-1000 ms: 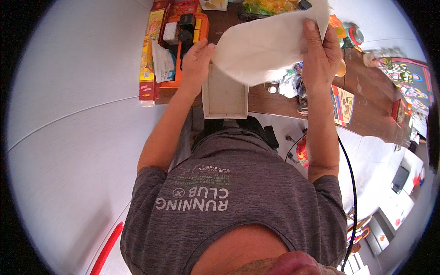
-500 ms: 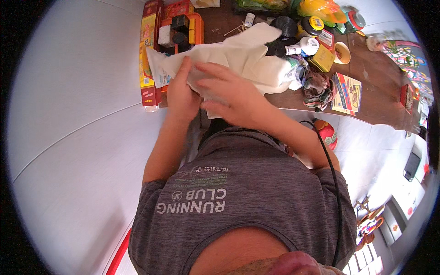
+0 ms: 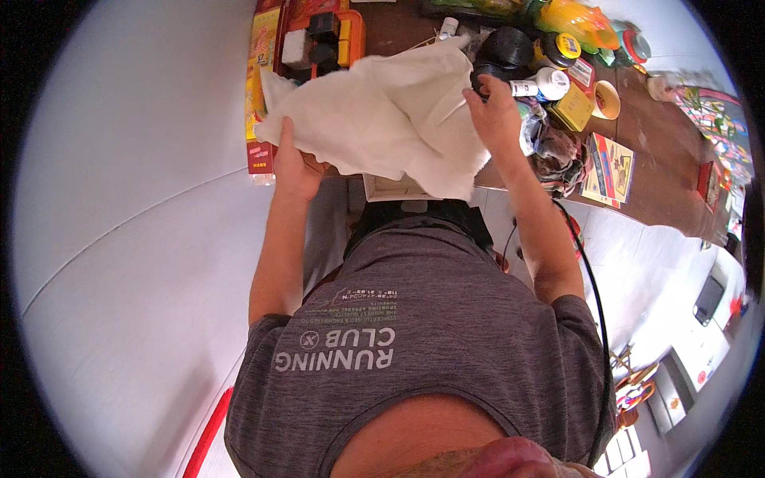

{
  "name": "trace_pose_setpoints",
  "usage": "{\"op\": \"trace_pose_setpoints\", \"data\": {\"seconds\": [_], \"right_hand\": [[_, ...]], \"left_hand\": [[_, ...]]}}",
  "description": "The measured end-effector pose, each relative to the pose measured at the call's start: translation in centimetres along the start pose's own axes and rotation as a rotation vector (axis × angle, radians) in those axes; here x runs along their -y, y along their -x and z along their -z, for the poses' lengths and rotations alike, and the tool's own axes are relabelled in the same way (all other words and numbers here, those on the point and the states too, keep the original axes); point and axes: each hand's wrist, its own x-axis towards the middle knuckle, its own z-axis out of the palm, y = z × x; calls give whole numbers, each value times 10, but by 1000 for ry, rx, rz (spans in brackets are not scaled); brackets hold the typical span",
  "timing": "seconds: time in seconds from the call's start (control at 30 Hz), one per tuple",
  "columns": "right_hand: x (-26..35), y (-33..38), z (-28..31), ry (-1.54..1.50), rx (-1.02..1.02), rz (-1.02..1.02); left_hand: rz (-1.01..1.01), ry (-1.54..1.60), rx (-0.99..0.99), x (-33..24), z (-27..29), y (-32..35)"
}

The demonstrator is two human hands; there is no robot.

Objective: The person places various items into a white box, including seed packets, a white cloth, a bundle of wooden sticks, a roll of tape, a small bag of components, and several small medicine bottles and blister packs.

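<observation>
A white, soft-looking cloth point(image 3: 382, 119) is spread loosely between my hands above the near side of the table. My left hand point(image 3: 299, 166) grips its left edge, with the thumb on top and the other fingers partly hidden beneath. At the cloth's right edge, my right hand point(image 3: 497, 119) has its thumb and fingers closed on the fabric. The middle of the cloth sags in folds, and its near corner hangs toward my waist. Just behind the cloth's left end, a bit of a white plastic packet point(image 3: 275, 86) shows.
Left on the brown table point(image 3: 661, 147) are a long red-yellow box point(image 3: 261, 80) and an orange tray point(image 3: 353, 38). A white bottle point(image 3: 550, 84), yellow tin point(image 3: 572, 108), black-yellow jar point(image 3: 558, 49), crumpled dark cloth point(image 3: 558, 155) and printed card point(image 3: 608, 169) crowd the right. A pale box edge point(image 3: 390, 190) shows below.
My right hand has moved right, away from my left hand, to the cloth's far right edge. The bunched cloth has been opened out flatter between both hands.
</observation>
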Motion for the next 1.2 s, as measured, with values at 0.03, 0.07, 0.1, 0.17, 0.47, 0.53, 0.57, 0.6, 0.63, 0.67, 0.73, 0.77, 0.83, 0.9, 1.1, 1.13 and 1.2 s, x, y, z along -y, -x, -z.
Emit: {"op": "trace_pose_setpoints", "data": {"seconds": [0.03, 0.07, 0.1, 0.17, 0.47, 0.53, 0.57, 0.6, 0.63, 0.67, 0.73, 0.77, 0.83, 0.9, 1.1, 1.13, 1.2], "right_hand": [[1, -8, 0, 35, -6, -14], [4, -14, 0, 71, -12, -28], [7, -19, 0, 81, 40, -55], [19, -28, 1, 107, 143, -110], [-4, -64, -40, 27, 262, -34], [-11, -65, -40, -113, 307, -79], [-13, -65, -38, -182, 328, -103], [-16, -65, -37, -291, 348, -156], [-17, -64, -33, -400, 367, -206], [-18, -64, -28, -510, 384, -258], [-25, -67, -3, -629, 449, -285], [-22, -69, 13, -692, 483, -298], [-20, -71, 56, -816, 481, -429], [-41, -76, 83, -1024, 429, -459], [-62, -66, 131, -1219, 261, -495], [-66, -63, 136, -1311, 362, -400], [-71, -56, 140, -1312, 274, -436]], "left_hand": [[8, 7, 10, 3, 7, -5], [16, 14, 19, 5, 15, -9], [13, 24, 12, 9, 23, -12], [9, 46, 1, 12, 25, -8], [-31, -118, 51, 64, 61, -16], [30, -185, 30, 81, 61, -5], [61, -218, 21, 87, 61, 0], [91, -260, 24, 94, 65, 1], [119, -301, 29, 100, 66, 3], [147, -343, 35, 104, 67, 3], [85, -404, 48, 96, 70, 2], [53, -435, 53, 86, 69, 4], [-16, -507, 97, 51, 51, 18], [-68, -519, 136, 25, 41, 21], [-55, -511, 172, -20, 20, -1], [-35, -547, 208, -28, 16, -2], [5, -598, 308, -39, 5, 0]]}}
